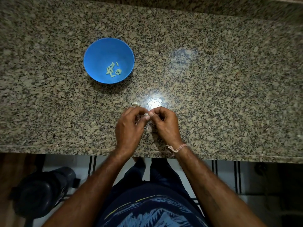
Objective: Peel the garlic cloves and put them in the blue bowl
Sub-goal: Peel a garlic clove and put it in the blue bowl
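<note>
A blue bowl point(98, 53) stands on the granite counter at the left, with several peeled garlic cloves point(113, 69) in its bottom. Near the counter's front edge my left hand point(129, 126) and my right hand point(165, 126) meet fingertip to fingertip and pinch one small pale garlic clove point(146, 114) between them. The clove is mostly hidden by my fingers. A pale garlic piece point(135, 104) lies on the counter just beyond my left hand. Bits of papery skin point(148, 126) lie on the counter between my hands.
The speckled granite counter point(213, 79) runs across the whole view, with its front edge just below my wrists. A dark round container point(42, 190) stands on the floor at the lower left. A thread band circles my right wrist.
</note>
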